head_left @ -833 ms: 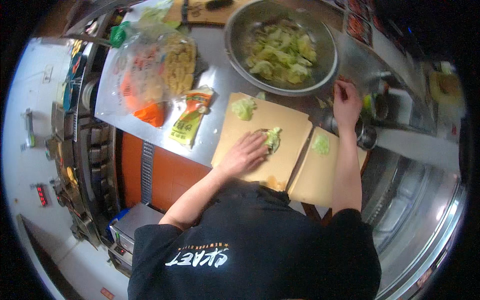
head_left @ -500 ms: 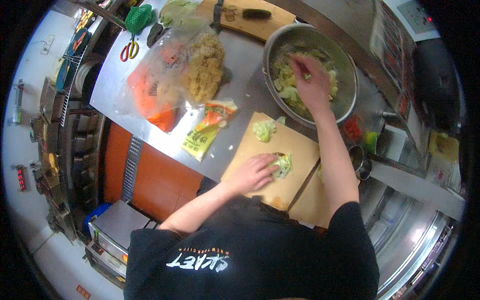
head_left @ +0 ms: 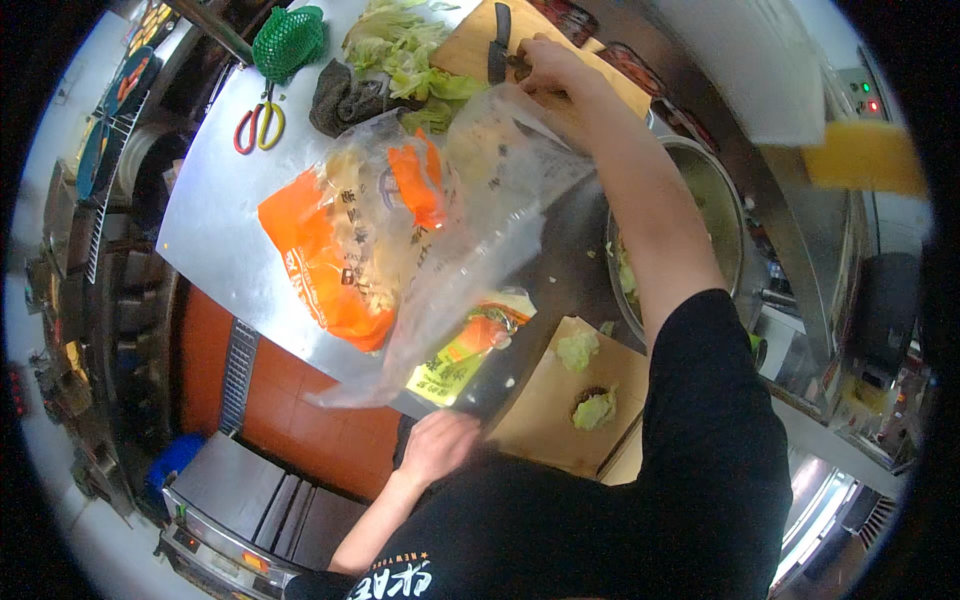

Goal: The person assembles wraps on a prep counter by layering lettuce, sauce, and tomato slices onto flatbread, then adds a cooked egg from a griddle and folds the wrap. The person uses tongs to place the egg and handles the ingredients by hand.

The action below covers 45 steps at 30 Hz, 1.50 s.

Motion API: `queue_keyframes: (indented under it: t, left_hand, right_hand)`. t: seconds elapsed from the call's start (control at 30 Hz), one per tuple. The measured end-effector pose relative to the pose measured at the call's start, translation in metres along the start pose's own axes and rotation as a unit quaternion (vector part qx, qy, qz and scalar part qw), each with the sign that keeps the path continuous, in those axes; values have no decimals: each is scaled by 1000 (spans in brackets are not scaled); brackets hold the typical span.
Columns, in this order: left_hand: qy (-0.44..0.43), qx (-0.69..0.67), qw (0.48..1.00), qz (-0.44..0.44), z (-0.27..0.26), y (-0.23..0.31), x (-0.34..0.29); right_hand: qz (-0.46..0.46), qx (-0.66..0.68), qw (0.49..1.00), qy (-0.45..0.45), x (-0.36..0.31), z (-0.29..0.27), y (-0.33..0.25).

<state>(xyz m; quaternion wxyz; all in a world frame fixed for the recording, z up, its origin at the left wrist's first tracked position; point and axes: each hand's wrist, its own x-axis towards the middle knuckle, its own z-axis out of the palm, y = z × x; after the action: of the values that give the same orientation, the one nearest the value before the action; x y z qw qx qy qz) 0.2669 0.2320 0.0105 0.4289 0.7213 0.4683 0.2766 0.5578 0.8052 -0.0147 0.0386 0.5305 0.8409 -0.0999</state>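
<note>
My right hand (head_left: 550, 72) reaches to the far wooden cutting board (head_left: 625, 90), its fingers pinched at cucumber slices (head_left: 518, 68) beside a dark-handled knife (head_left: 501, 35). The rest of the cucumber cannot be seen there. Loosely curled, my left hand (head_left: 442, 445) is held by the table's front edge, close to my shirt; whether anything is inside is hidden. To its right lies brown paper (head_left: 535, 420) bearing a lettuce piece (head_left: 578, 350) and a second lettuce piece (head_left: 597, 408) on something dark brown.
My right arm partly covers a steel bowl (head_left: 742, 215) of chopped lettuce. A clear-and-orange plastic bag (head_left: 325, 270) and a yellow packet (head_left: 440, 375) fill the table's middle. Scissors (head_left: 262, 125), a green net (head_left: 290, 45), a dark cloth (head_left: 350, 98) and lettuce leaves (head_left: 395, 45) lie at far left.
My right hand has moved from the bowl to the far cutting board. My left hand has left the lettuce on the paper and drawn back left. My view has shifted.
</note>
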Motion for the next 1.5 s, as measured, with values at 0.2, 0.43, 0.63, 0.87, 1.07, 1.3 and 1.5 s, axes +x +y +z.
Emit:
queue_keyframes:
  t: [0.2,0.43,0.63,0.87,1.07,1.3,1.5]
  left_hand:
    - [5,-49,999,20,5,-10,26]
    - [-19,-52,998,29,-1,-6,47]
    - [-77,-54,995,-18,15,-4,55]
    - [-195,-63,978,-28,64,32,77]
    - [-280,0,959,-40,133,67,79]
    - [-191,21,979,-61,168,92,68]
    - [-187,-85,971,-121,177,86,59]
  right_hand:
    - [49,72,994,-61,11,24,21]
    - [53,129,990,27,-22,17,9]
    - [182,443,870,122,-156,-72,-26]
    - [313,517,796,-39,-480,-20,-104]
    - [434,664,607,55,-618,76,-174]
    - [405,663,612,152,-623,146,-206]
    - [365,693,609,122,-624,128,-211]
